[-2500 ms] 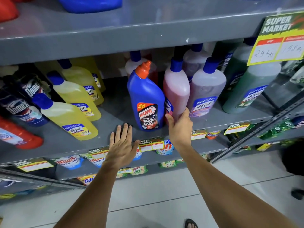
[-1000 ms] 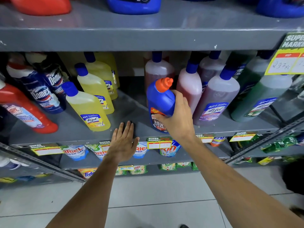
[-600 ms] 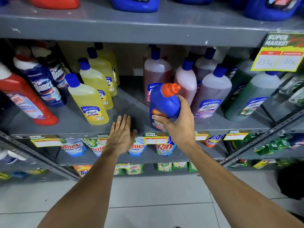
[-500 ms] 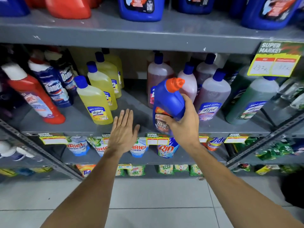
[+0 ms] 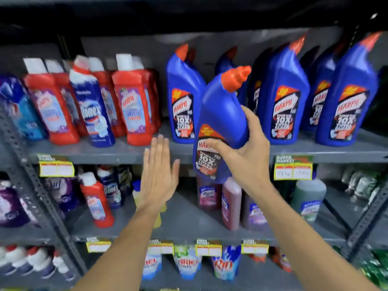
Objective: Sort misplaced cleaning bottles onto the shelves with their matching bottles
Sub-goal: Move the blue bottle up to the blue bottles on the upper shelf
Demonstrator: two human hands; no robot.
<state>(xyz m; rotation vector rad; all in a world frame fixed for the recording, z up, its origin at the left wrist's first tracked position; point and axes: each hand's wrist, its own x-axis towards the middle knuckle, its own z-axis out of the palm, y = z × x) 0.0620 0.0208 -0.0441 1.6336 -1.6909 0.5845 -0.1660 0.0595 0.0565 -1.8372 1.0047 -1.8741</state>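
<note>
My right hand [image 5: 244, 156] grips a blue Harpic bottle [image 5: 222, 114] with an orange cap, tilted, in the air in front of the upper shelf [image 5: 134, 151]. On that shelf stand several matching blue Harpic bottles [image 5: 282, 101], with a gap between the leftmost one [image 5: 183, 101] and the others, right behind the held bottle. My left hand [image 5: 158, 175] is open, fingers spread, palm toward the shelf edge, holding nothing.
Red Harpic bottles [image 5: 131, 106] and a blue Domex bottle [image 5: 92, 110] fill the upper shelf's left side. The lower shelf [image 5: 189, 225] holds pink, purple and green cleaner bottles, a red Harpic [image 5: 97, 201] and Domex bottles. Price tags [image 5: 292, 169] hang on shelf edges. Detergent pouches sit below.
My right hand took the blue Harpic bottle off the lower shelf and raised it to the upper shelf's height. The view tilted up. My left hand rose too, still open.
</note>
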